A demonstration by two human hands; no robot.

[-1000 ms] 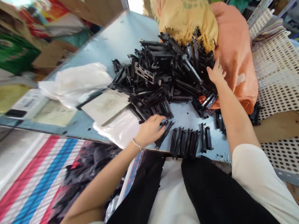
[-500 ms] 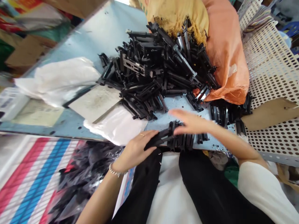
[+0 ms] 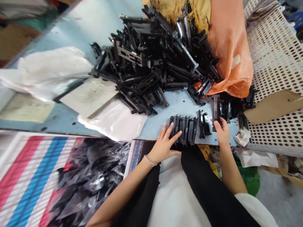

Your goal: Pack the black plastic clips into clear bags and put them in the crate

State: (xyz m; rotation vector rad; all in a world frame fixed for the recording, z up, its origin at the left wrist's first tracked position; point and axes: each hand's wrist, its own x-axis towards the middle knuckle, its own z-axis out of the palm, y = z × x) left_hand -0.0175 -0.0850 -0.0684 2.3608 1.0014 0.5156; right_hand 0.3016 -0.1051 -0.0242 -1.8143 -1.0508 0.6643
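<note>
My left hand [image 3: 167, 143] is open, its fingers spread at the left end of a row of black plastic parts [image 3: 187, 130] along the table's front edge. Several long, narrow parts stand side by side in that row, and a small pair [image 3: 204, 123] sits just right of it. Further right, my right hand [image 3: 222, 130] grips the lower end of one black plastic part [image 3: 216, 108], holding it upright. Behind both hands rises a large heap of similar black parts [image 3: 151, 60], some with glossy faces.
An orange sack [image 3: 233, 47] and a yellow sack [image 3: 170, 9] back the heap. A perforated cream crate [image 3: 276, 69] with brown cardboard [image 3: 274, 105] stands right. White plastic bags [image 3: 54, 69] and a flat board [image 3: 92, 94] lie left. Below left, a striped bag [image 3: 30, 176] adjoins bagged dark parts [image 3: 92, 179].
My right hand has moved right, from the row to a part near the orange sack, and now holds it. My left hand has let go of dark parts and shifted right, fingers spread.
</note>
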